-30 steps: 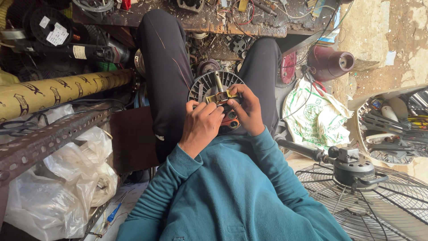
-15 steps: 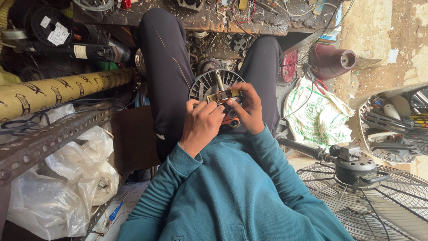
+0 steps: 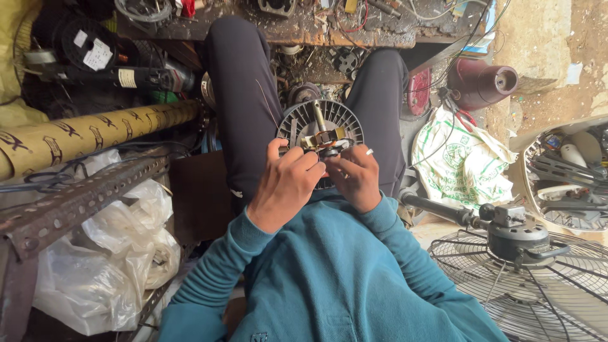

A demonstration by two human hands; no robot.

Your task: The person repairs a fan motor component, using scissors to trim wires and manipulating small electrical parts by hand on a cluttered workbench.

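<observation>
I sit with a round grey finned fan motor (image 3: 303, 121) in my lap, between my knees in dark trousers. A brass-coloured shaft (image 3: 320, 116) sticks up from its middle, over a small brass-and-white part (image 3: 324, 139). My left hand (image 3: 286, 185) grips the motor's near rim, with fingers curled onto the top. Beside it, my right hand (image 3: 354, 177) pinches at the small part near the shaft, with thin white wire ends (image 3: 368, 152) poking out by its knuckles. Both teal sleeves reach forward from my chest.
A cluttered workbench edge (image 3: 329, 35) with wires lies ahead. At the left are a yellow printed roll (image 3: 88, 134), a perforated metal angle bar (image 3: 82, 196) and clear plastic bags (image 3: 101, 266). At the right are a fan grille with motor housing (image 3: 519, 244), a white-green sack (image 3: 462, 161), a maroon cylinder (image 3: 481, 82).
My hands stay on the motor; the fingers of both have shifted slightly around the central part. The view has barely moved.
</observation>
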